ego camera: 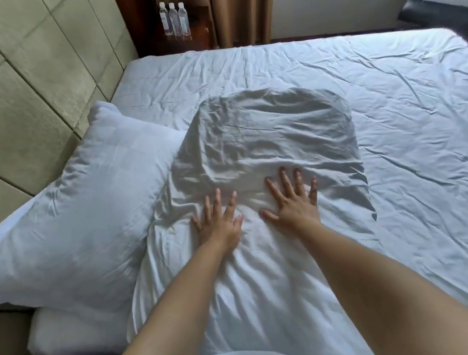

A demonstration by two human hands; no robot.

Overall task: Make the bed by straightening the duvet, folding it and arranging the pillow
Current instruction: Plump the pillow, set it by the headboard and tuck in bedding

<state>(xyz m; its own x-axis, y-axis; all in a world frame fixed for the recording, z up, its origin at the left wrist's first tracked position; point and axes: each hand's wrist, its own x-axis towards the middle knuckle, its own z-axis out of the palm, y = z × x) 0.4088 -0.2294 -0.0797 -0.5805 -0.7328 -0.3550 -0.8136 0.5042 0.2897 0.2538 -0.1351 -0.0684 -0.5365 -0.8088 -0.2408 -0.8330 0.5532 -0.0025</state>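
both hands, left (219, 221) and right (294, 203), press flat with fingers spread, gripping nothing, on the wrinkled white pillow (258, 203) lying mid-bed beside the plump white pillow (81, 203); uneven pushing could bunch its loose case.

Your left hand (219, 221) and right hand (293, 201) press flat, fingers spread, on a rumpled white pillow (253, 152) beside another pillow (86, 197).

We count: two pillows (68, 222) (261, 232), centre and left of frame; three water bottles (174, 20), top; two hands (220, 221) (295, 203), centre; one duvet (391, 105).
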